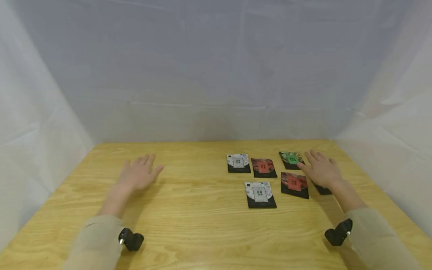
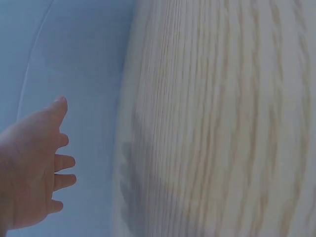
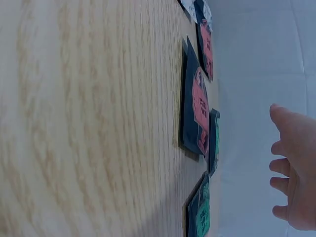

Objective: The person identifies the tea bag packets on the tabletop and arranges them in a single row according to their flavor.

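My left hand (image 1: 137,174) hovers over the left part of the wooden table, fingers spread, holding nothing. At the right, my right hand (image 1: 322,170) is held above the flat square packets with its fingers extended. It partly covers one dark packet (image 1: 323,189), whose green label shows in the right wrist view. Just left of its thumb lies a green packet (image 1: 291,160). Two red packets (image 1: 295,184) and two white packets (image 1: 260,195) lie further left, all with black lower parts. Both wrist views show the hands raised, palms free.
The wooden table (image 1: 189,225) fills the lower view. White sheeting (image 1: 209,75) hangs behind it and on both sides, close to the table's edges. A small black camera is strapped at each wrist, over beige sleeves (image 1: 98,240).
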`<state>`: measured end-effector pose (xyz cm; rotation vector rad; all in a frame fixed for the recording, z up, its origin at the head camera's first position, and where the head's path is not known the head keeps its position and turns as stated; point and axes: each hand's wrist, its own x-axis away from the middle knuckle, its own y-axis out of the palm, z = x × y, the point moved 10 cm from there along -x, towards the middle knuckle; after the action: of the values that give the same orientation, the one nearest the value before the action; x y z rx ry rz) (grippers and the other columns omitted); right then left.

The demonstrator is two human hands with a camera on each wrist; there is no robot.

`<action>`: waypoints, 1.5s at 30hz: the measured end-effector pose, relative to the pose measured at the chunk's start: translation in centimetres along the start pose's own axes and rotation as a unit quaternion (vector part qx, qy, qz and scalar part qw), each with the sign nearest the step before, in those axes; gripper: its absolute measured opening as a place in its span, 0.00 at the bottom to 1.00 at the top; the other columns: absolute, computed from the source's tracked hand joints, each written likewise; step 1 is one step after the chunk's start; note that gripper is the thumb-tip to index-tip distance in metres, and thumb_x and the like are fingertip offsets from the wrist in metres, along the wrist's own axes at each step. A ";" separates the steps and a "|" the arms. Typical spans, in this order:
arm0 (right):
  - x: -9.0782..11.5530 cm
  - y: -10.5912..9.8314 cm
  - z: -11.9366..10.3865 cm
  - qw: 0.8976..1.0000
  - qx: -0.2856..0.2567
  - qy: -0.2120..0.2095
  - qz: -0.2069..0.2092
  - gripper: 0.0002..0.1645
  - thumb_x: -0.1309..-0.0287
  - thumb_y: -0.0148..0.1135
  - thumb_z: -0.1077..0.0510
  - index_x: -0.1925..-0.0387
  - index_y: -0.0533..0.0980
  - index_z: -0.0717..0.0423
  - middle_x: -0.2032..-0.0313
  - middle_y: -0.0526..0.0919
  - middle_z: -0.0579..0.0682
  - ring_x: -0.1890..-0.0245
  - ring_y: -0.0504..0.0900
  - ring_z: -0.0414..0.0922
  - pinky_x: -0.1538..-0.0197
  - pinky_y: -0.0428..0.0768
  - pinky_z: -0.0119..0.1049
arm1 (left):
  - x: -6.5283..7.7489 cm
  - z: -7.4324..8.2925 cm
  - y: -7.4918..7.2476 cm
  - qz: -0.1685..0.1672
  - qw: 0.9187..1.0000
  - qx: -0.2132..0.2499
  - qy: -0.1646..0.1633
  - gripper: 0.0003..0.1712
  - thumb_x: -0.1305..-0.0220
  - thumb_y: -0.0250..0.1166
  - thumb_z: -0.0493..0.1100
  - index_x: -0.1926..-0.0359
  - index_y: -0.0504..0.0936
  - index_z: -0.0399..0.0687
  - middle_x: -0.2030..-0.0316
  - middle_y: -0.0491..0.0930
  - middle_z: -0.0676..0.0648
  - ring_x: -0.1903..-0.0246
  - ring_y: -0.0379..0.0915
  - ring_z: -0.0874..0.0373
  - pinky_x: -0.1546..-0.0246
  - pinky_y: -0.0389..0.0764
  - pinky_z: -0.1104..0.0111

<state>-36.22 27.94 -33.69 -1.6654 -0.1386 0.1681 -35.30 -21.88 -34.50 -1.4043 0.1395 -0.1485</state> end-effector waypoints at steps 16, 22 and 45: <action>-0.7 0.6 -3.0 0.999 0.006 -0.047 0.013 0.41 0.32 0.43 0.41 0.33 0.53 0.69 0.33 0.51 0.70 0.35 0.50 0.67 0.39 0.49 0.67 | -3.5 7.2 1.6 0.002 0.998 -0.005 0.055 0.41 0.29 0.36 0.62 0.29 0.46 0.37 0.31 0.45 0.33 0.32 0.39 0.38 0.36 0.32 0.42; -1.2 1.2 -4.5 0.997 0.006 -0.072 0.001 0.40 0.32 0.42 0.42 0.33 0.54 0.68 0.33 0.51 0.69 0.34 0.51 0.65 0.38 0.49 0.66 | -4.6 10.3 2.4 -0.013 0.997 -0.004 0.071 0.39 0.29 0.39 0.61 0.28 0.46 0.39 0.30 0.45 0.36 0.31 0.40 0.40 0.35 0.35 0.42; -3.4 5.1 -10.5 0.985 -0.023 -0.113 -0.129 0.40 0.31 0.36 0.39 0.29 0.48 0.61 0.30 0.46 0.63 0.31 0.46 0.60 0.35 0.43 0.64 | -9.1 19.5 6.5 -0.061 0.994 -0.050 0.076 0.40 0.30 0.38 0.64 0.27 0.46 0.47 0.29 0.46 0.43 0.31 0.42 0.48 0.33 0.42 0.49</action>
<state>-37.57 16.48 -37.65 -1.6536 -0.5311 0.1572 -40.48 -0.30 -37.69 -1.5020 0.1888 -0.3537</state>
